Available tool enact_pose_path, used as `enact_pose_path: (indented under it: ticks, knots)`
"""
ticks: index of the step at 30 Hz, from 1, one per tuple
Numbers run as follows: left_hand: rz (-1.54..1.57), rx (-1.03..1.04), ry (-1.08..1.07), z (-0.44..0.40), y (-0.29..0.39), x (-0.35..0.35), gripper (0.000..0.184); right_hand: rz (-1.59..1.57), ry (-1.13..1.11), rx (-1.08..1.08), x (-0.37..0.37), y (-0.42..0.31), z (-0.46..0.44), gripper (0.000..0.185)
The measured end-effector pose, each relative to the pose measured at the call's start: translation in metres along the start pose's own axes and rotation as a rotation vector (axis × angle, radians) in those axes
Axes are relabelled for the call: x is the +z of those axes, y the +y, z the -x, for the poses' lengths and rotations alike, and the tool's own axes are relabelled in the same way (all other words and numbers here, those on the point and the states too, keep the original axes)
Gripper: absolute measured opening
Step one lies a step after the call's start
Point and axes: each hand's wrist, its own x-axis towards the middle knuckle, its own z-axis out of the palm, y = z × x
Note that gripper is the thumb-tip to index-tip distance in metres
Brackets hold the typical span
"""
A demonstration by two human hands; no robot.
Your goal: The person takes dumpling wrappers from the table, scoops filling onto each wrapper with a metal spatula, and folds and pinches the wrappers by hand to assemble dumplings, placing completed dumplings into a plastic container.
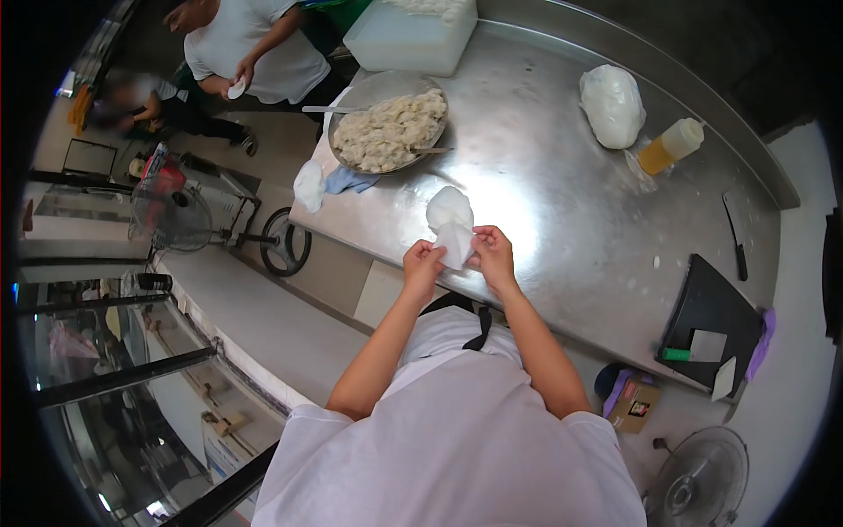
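My left hand (423, 266) and my right hand (493, 256) are at the near edge of the metal table, fingers pinched. Between them they hold a thin white dough wrapper (455, 246) by its two sides. Just beyond it lies a pile of round white wrappers (449, 207), partly overlapped by the held one. Farther back and to the left is a big metal bowl (386, 86) heaped with pale, lumpy filling (391, 130). A utensil handle (334, 110) sticks out over the bowl's left rim, and another thin handle (432, 150) rests at its right.
A co-worker (255, 53) at the far left holds a white disc. On the table (562, 228) are a blue cloth (349, 180), white bundle (309, 185), bagged dough (612, 106), oil bottle (671, 147), knife (736, 237) and black board (711, 316). A white tub (408, 39) stands behind.
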Motion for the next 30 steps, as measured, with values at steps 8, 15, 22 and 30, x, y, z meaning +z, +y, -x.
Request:
enact_pose_path:
  ticks: [8,15,22,30]
  knots:
    - [0.246,-0.052,0.04,0.001,-0.019,-0.01,0.015,-0.023,-0.04,0.101,-0.001,0.024,-0.01,0.027]
    - [0.195,-0.016,0.086,-0.003,-0.029,-0.02,0.014,0.508,-0.037,-0.051,0.0,0.039,-0.017,0.025]
    - [0.372,-0.049,0.159,0.001,-0.03,-0.034,0.011,0.293,-0.067,0.068,-0.005,0.037,-0.024,0.018]
    - [0.403,0.001,0.176,0.003,-0.02,-0.07,0.01,-0.027,-0.079,0.131,-0.007,-0.012,-0.019,0.022]
